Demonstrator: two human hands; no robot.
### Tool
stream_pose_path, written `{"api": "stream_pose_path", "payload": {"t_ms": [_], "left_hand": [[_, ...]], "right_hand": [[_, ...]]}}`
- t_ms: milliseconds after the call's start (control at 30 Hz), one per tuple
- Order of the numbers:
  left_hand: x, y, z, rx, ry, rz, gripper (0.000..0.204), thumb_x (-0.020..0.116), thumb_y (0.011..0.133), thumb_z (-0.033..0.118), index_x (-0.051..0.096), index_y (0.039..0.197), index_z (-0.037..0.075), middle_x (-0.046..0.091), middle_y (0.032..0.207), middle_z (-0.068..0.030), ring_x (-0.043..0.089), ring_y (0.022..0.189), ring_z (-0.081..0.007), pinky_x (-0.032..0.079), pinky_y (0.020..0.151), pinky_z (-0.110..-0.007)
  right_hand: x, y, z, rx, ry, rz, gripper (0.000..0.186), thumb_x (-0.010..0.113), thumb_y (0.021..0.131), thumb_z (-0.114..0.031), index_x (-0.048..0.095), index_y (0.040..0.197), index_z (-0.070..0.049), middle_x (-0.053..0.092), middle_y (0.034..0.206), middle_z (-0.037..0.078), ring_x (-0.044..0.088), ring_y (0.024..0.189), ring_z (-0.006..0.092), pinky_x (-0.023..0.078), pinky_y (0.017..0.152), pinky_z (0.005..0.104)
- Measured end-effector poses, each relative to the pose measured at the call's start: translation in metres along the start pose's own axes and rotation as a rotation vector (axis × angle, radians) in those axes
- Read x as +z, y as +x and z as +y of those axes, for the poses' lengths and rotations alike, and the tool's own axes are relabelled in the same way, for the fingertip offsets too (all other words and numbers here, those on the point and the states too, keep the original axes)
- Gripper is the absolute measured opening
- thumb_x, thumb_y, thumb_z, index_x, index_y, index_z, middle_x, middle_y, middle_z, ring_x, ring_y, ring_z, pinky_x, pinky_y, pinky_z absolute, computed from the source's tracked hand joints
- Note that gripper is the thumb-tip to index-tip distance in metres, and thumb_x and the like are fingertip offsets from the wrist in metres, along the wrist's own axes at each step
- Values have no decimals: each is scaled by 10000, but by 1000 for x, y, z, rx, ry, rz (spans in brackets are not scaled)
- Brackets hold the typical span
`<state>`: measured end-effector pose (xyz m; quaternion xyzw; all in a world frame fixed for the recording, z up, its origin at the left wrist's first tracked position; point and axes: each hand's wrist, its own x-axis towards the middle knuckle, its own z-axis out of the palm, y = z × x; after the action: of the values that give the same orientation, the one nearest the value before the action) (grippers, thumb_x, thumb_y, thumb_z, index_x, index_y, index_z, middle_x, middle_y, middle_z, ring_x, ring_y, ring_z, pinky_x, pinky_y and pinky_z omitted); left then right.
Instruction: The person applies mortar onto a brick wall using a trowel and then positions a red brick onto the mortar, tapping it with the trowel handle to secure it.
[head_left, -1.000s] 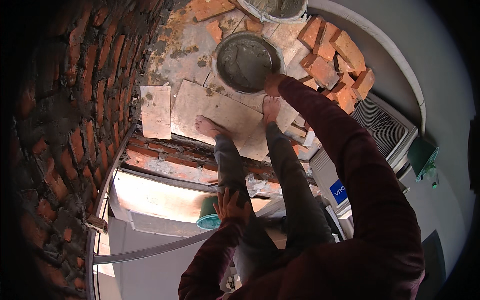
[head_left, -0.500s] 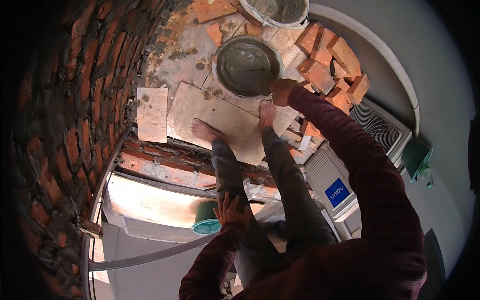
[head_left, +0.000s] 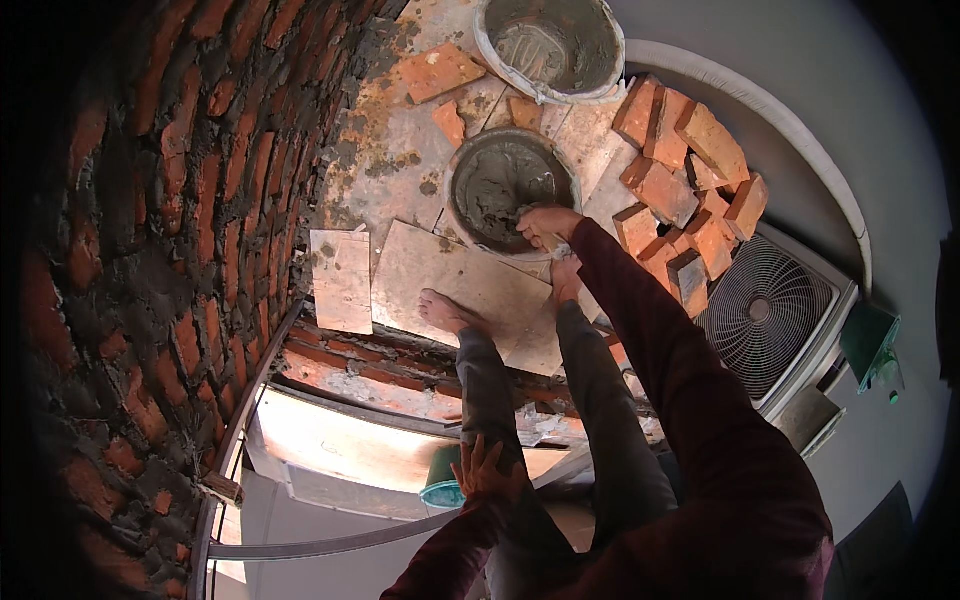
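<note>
My right hand [head_left: 547,228] is closed at the near right rim of a round black tub [head_left: 456,218] of wet grey mortar [head_left: 488,188]. It grips a trowel, whose handle is mostly hidden in my fingers and whose blade is down in the mortar. The mortar's surface looks churned and lumpy. With fingers spread, my left hand [head_left: 490,470] rests flat on my left leg [head_left: 490,400] around the knee.
A larger mortar-smeared bucket [head_left: 489,55] stands beyond the tub. Broken bricks [head_left: 660,190] are piled to the right, near an outdoor air-conditioner unit [head_left: 775,310]. A rough brick wall [head_left: 190,230] rises at left. My bare feet stand on boards [head_left: 420,260]; a green bucket [head_left: 440,478] sits lower down.
My right hand has moved in over the tub, and the trowel blade has sunk into the mortar, which is now stirred up. My left hand stays on my leg. The view has shifted.
</note>
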<state>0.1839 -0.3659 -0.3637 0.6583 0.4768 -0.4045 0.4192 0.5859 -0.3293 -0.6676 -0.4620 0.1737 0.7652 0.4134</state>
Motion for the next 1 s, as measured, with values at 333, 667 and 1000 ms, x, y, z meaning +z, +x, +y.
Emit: {"api": "stream_pose_path", "payload": {"t_ms": [333,667,1000], "left_hand": [[-8,-2,14,-9,6,2,584,705,725,376,609,1269,188,325,1529,-66,185,1447,-337,81,1150,-608],[1,-4,23,-43,-13,4,585,710,712,374,613,1263,202,353,1516,-52,191,1450,-312,82,1160,-587],[4,-2,13,-49,-55,-19,563,696,726,371,617,1261,214,350,1519,-48,190,1452,-295,89,1160,-589]], "right_hand": [[41,-107,35,-141,396,1,318,508,962,-329,546,1079,-36,550,784,77,499,490,123,404,398,273],[58,-60,-25,61,-2074,-83,324,457,901,-169,621,1081,44,627,1032,244,608,1038,347,504,882,443],[62,-23,-6,-104,-2258,27,291,490,870,-163,715,1015,-48,684,1077,141,636,1046,303,512,892,404]]}}
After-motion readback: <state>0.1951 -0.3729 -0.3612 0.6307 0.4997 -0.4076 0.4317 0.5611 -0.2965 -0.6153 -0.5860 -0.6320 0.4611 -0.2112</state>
